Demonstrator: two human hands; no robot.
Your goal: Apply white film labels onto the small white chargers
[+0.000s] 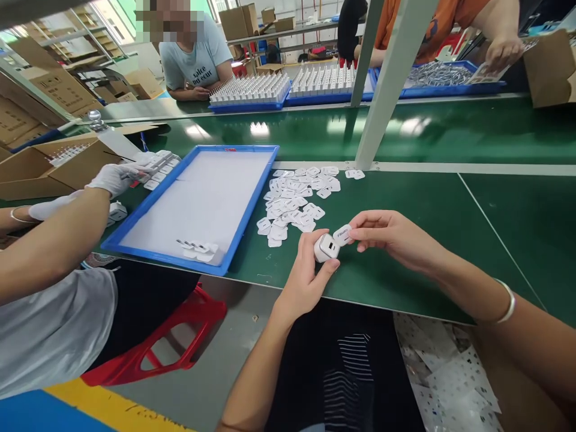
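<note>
Glossy white plastic charger (pixel 326 247); smooth matt green table (pixel 427 198).

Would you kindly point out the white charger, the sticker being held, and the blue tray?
white charger (pixel 326 247), head view, on its front face with the port.
sticker (pixel 342 234), head view, on its middle.
blue tray (pixel 252 207), head view, on its right rim.

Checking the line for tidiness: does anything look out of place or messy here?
Yes. Spent white label backing sheets lie strewn on the floor under the green table, by the right arm. The small white labels are a loose heap beside the blue plastic tray, not stacked.
</note>
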